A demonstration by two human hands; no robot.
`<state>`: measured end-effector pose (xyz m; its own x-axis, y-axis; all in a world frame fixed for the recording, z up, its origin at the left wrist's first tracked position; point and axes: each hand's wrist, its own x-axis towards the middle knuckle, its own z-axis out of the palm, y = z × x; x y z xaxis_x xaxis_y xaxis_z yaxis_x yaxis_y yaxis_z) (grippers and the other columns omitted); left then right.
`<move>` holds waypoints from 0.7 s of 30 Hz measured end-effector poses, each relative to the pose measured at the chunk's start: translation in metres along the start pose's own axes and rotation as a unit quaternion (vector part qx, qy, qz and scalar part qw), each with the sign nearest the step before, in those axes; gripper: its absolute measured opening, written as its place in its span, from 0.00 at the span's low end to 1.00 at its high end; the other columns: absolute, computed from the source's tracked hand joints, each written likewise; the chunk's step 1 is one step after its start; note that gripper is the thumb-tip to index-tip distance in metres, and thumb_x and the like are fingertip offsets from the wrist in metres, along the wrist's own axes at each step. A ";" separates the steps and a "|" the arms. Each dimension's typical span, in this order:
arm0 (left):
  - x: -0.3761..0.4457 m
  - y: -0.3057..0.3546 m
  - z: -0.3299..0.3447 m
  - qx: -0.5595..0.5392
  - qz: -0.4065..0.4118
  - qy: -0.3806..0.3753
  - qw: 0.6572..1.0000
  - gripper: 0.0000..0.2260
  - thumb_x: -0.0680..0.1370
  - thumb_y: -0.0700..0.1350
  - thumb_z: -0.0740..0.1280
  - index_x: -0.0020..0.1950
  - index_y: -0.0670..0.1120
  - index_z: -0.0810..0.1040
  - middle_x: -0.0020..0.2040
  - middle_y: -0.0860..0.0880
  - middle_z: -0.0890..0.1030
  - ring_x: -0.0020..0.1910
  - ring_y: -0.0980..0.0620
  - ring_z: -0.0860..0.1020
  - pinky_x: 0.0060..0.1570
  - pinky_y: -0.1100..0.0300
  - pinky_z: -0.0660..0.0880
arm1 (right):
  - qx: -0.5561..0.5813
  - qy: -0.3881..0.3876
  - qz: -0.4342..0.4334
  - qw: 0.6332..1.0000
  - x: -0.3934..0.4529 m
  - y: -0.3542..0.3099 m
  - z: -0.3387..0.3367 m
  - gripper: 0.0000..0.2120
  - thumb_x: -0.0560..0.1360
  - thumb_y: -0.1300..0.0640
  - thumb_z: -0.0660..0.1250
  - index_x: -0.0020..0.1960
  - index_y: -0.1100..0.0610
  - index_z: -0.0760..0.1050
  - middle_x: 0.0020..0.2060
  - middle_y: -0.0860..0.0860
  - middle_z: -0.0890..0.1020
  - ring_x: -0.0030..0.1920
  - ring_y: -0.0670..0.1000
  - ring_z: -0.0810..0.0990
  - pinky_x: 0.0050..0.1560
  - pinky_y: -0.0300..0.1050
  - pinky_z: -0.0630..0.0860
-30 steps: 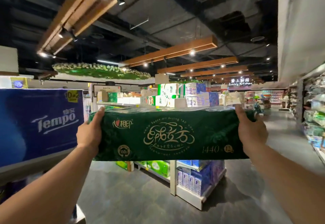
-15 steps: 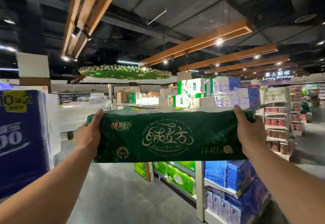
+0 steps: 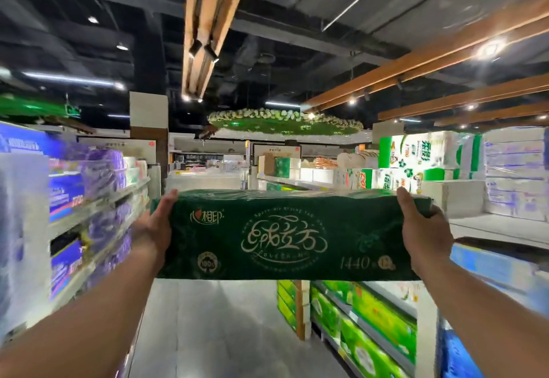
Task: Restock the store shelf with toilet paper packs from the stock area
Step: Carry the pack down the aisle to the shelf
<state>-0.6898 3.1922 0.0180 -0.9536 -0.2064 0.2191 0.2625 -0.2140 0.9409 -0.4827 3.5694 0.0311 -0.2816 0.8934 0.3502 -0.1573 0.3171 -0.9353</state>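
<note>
Both ends of the green pack [image 3: 285, 235] are gripped, by left hand [image 3: 154, 229] and right hand [image 3: 424, 229], at chest height; the view has swung left onto the aisle, so the shelf [image 3: 98, 199] is probably being approached.

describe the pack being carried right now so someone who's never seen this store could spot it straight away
Look down the aisle between the shelves: at its centre, a long dark green pack is held level, the left hand and right hand each with a grip on one end. Unlike the bright green, purple and blue packs shelved around, it bears gold script.
</note>
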 end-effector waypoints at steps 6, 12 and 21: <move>0.136 -0.048 0.072 0.009 0.016 -0.037 0.999 0.40 0.60 0.79 0.71 0.54 0.46 0.79 0.51 0.41 0.84 0.50 0.38 0.82 0.54 0.37 0.78 | 0.017 0.000 0.024 1.000 0.092 0.046 0.144 0.41 0.66 0.21 0.62 0.64 0.51 0.74 0.59 0.56 0.79 0.60 0.62 0.76 0.63 0.59 0.73; 0.305 -0.105 0.146 0.067 0.031 -0.016 0.997 0.50 0.56 0.84 0.64 0.52 0.40 0.80 0.51 0.41 0.83 0.50 0.40 0.81 0.60 0.42 0.76 | 0.012 0.006 0.031 0.999 0.187 0.084 0.280 0.41 0.65 0.21 0.63 0.65 0.51 0.74 0.60 0.57 0.78 0.61 0.62 0.76 0.63 0.58 0.73; 0.549 -0.220 0.266 0.047 0.005 0.004 0.999 0.47 0.51 0.82 0.72 0.53 0.45 0.83 0.52 0.43 0.85 0.51 0.39 0.83 0.60 0.39 0.77 | 0.016 0.002 0.028 0.999 0.349 0.181 0.502 0.47 0.66 0.21 0.62 0.72 0.52 0.69 0.68 0.58 0.75 0.66 0.64 0.73 0.68 0.62 0.70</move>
<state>-1.3100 3.3805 -0.0003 -0.9497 -0.2154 0.2275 0.2573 -0.1220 0.9586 -1.0844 3.7791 0.0098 -0.2864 0.9108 0.2972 -0.1726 0.2561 -0.9511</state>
